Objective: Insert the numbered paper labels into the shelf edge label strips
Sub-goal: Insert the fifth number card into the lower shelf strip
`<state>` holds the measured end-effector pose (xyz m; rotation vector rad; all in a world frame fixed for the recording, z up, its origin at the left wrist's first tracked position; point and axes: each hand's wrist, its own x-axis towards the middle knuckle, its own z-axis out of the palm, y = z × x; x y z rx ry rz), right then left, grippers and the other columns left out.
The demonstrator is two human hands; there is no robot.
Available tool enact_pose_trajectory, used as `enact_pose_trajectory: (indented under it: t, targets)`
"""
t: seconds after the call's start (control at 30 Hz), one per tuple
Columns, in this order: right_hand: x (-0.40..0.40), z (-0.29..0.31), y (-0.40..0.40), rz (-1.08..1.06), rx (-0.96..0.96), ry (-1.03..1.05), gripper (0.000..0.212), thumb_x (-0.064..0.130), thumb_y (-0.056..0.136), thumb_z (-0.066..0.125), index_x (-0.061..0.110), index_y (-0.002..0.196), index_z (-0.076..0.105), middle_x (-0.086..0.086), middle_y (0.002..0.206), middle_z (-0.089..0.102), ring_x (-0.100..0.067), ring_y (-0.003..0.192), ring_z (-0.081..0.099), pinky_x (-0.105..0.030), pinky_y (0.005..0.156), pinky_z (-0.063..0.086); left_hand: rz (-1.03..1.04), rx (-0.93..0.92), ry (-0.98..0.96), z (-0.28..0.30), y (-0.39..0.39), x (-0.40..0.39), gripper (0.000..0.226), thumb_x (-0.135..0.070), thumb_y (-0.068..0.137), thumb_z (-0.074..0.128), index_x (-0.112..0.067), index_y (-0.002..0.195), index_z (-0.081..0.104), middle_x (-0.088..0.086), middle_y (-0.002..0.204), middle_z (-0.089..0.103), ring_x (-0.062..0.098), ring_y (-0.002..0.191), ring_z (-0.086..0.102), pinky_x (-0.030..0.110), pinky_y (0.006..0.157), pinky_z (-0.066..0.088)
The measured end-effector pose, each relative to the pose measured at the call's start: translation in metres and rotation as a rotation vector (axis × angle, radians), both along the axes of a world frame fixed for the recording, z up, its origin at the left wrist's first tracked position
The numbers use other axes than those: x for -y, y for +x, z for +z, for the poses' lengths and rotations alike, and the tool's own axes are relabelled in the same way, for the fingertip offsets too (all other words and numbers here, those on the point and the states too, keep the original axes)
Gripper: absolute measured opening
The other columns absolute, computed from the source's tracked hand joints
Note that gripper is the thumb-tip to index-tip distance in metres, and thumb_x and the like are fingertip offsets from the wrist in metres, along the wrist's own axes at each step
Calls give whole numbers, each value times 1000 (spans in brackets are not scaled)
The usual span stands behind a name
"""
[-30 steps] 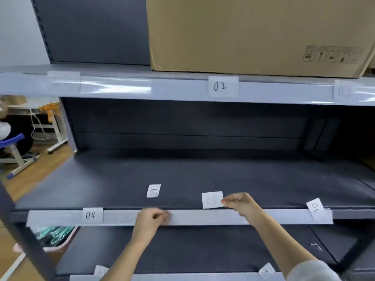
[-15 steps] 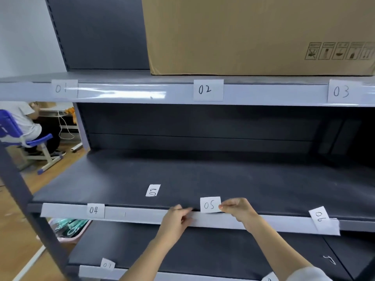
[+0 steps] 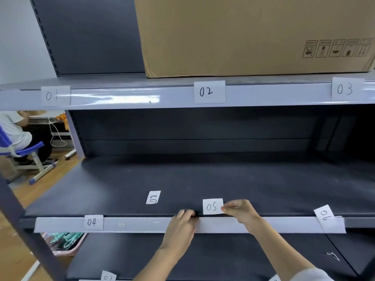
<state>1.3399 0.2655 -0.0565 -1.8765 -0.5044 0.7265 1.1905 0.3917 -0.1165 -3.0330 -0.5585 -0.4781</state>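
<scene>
Head view, one frame, catalogued. Middle shelf [image 3: 203,179]: dark board, fronted by a pale label strip [image 3: 223,225] running along its edge. Label 05 [image 3: 212,206]: white paper slip, upright, its lower edge at the top lip of the strip, not yet seated behind the face. Right hand [image 3: 239,210]: grip closed in a pinch on the right edge of label 05, thumb and fingers curled against the paper. Left hand [image 3: 180,228]: laid over the strip just left of the slip, fingers curled over the strip's top lip (whether they gripped the lip or only pressed on it could not be told).

Label 04 [image 3: 93,222]: seated in the same strip, well to the left. Label 06 [image 3: 325,217]: at the strip's right end, tilted, standing partly above the lip. One loose label [image 3: 153,197]: lay flat on the middle shelf board, behind the strip and left of the hands, its number turned sideways.

Upper strip [image 3: 121,98]: glossy, carrying label 01 [image 3: 55,95] at left, label 02 [image 3: 209,91] at centre and label 03 [image 3: 347,88] at right. Cardboard box [image 3: 253,33]: stood on the top shelf above labels 02 and 03, handling symbols printed near its right end.

Lower shelf edge: two more slips, cut off by the frame, numbers unreadable. Background at left: a seated person [image 3: 14,130] on a blue chair [image 3: 30,151], wooden floor.
</scene>
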Motion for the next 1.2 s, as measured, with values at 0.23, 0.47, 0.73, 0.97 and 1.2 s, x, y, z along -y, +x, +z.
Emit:
enact_pose_trajectory:
  t: [0.23,0.47,0.73,0.97,1.2]
  targets:
    - [-6,-9,4,30,57,-59,10,8,82,65,12,73,65,5,69,59,-3,59,48,-12,51,35,-8,106,-166,0,5,-5,24,-11,49,81,-26,54,62,-17,67,60,3,55,53,8,45,40]
    - [-7,-13,10,72,136,-104,9,10,81,68,13,73,65,5,73,62,-1,62,53,-3,44,36,17,234,-468,4,16,-9,16,-5,82,52,-9,84,67,-15,74,45,11,81,43,19,68,36]
    - [-12,-17,10,174,294,-165,28,8,80,66,23,56,61,8,65,63,-7,70,60,-13,64,45,39,240,-554,7,17,-9,16,-10,84,51,-9,82,67,-22,65,36,11,79,42,11,58,31]
    - [-15,-28,11,195,446,-272,14,9,77,63,-1,69,69,0,65,59,-10,63,49,-23,62,40,37,265,-565,6,17,-9,16,-13,84,52,-10,83,68,-22,66,36,11,79,42,7,57,30]
    - [-15,-19,12,262,449,-325,7,10,76,66,4,73,67,1,67,62,-14,70,56,-27,68,45,29,260,-538,4,16,-10,16,-12,85,52,-11,87,68,-24,67,35,9,81,43,17,65,30]
